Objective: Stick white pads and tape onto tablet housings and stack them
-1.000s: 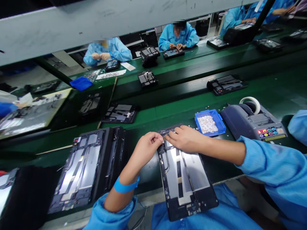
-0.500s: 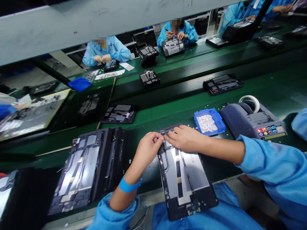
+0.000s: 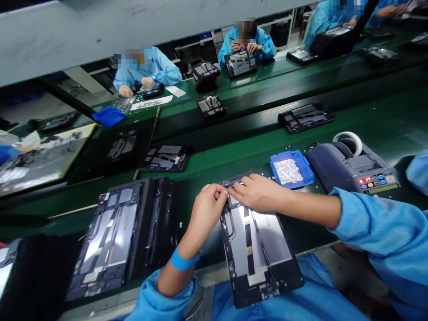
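Observation:
An opened tablet (image 3: 274, 240) with bare silver battery panels and ribbon cables lies tilted before me, its lower end over the bench edge. My left hand (image 3: 209, 205) is closed in a pinch at its top left corner; whatever is between the fingertips is too small to make out. Over the tablet's top end lies my right hand (image 3: 256, 192), fingers bent and tips close to the left ones. Its thumb and anything it grips are hidden. Just beyond the right hand stands a blue bin (image 3: 302, 171) of small whitish pieces.
A tape dispenser (image 3: 351, 167) with a red display stands at right. Several opened tablets (image 3: 112, 240) lean in a stack at left. Other tablets (image 3: 306, 117) lie on the green lanes (image 3: 234, 154). Co-workers in blue (image 3: 163, 67) sit opposite. A grey beam (image 3: 133, 31) crosses above.
Both my hands keep their place on the tablet. Beyond them, one tablet has slid slightly right and another slightly left. A co-worker's hands opposite have moved apart.

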`<act>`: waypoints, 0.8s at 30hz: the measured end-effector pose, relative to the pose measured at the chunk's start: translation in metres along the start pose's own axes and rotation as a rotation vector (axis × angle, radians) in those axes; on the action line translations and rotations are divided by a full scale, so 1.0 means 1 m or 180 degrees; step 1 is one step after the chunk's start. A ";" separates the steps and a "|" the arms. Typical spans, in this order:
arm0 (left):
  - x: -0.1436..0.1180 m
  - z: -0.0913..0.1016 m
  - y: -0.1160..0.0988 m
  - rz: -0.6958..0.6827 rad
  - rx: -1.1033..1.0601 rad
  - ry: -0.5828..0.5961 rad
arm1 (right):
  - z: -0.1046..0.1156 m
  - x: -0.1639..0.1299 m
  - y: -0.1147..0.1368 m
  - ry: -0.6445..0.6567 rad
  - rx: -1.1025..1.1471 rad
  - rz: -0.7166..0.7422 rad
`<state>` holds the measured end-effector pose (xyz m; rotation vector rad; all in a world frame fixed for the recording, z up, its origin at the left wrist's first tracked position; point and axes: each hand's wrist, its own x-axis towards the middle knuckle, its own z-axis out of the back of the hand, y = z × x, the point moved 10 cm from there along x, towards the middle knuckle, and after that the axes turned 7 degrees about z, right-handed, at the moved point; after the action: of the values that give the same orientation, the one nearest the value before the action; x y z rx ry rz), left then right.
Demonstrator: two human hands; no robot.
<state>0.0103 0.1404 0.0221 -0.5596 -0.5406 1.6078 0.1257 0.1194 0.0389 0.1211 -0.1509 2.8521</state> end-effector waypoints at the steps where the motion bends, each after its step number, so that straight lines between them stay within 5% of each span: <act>1: -0.001 0.000 -0.001 -0.0033 0.0040 -0.0040 | 0.000 0.000 0.000 0.0000 0.0012 0.0003; 10: -0.007 -0.008 0.035 0.0842 -0.0940 -0.0532 | -0.005 -0.005 -0.006 -0.0142 -0.0018 -0.0027; 15: -0.013 -0.007 0.033 0.0703 -0.0921 -0.0649 | -0.004 -0.005 -0.008 -0.0137 0.0021 0.0011; 24: -0.009 -0.012 0.034 0.0585 -0.0754 -0.0320 | -0.004 0.009 -0.011 0.0204 0.0087 -0.0021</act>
<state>-0.0071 0.1285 -0.0087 -0.7245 -0.7803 1.7646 0.1196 0.1326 0.0369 0.0356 -0.0980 2.8482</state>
